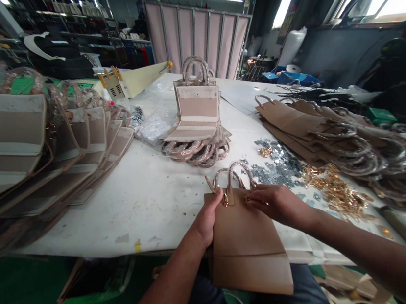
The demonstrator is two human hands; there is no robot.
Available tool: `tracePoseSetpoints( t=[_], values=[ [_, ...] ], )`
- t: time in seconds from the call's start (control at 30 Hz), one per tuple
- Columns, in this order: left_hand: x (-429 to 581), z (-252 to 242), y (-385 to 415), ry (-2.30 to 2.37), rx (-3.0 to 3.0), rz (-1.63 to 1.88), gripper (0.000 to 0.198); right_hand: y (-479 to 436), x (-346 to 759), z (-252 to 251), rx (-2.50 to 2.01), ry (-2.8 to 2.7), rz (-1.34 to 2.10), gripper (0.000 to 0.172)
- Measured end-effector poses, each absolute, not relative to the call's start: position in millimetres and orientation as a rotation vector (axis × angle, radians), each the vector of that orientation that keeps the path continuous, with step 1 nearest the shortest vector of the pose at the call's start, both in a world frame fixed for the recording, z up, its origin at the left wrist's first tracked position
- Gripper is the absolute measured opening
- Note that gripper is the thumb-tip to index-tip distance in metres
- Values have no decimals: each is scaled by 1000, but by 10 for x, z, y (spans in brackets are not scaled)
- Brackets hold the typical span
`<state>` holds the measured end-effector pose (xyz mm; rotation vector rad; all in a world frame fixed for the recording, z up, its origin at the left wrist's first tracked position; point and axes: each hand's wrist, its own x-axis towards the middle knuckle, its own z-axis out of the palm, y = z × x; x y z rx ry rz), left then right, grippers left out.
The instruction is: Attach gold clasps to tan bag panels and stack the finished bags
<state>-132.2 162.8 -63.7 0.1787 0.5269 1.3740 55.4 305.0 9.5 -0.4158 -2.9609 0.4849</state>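
Observation:
A flat tan leather bag piece (245,238) with wrapped loop handles (232,174) lies over the table's near edge and onto my lap. My left hand (207,218) grips its upper left corner, thumb by a small gold clasp (225,199). My right hand (273,201) pinches the top edge at the right, beside the handle base. Both hands are closed on the piece.
The white table (149,198) carries a stack of beige-and-white bag panels (39,142) at left, an upright stack with handles (198,113) in the middle, tan pieces with handles (333,131) at right, and loose gold fittings (333,188) and silver bits (281,162) near my right hand.

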Motion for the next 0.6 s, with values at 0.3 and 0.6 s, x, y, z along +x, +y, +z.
tracePoseSetpoints(
  t=[0.3, 0.6],
  values=[
    [-1338, -650, 1642, 502, 136, 1342, 67, 3087, 541, 25, -476, -2946, 458, 20],
    [-1314, -584, 1656, 492, 159, 1403, 65, 3008, 365, 173, -486, -3114, 72, 17]
  ],
)
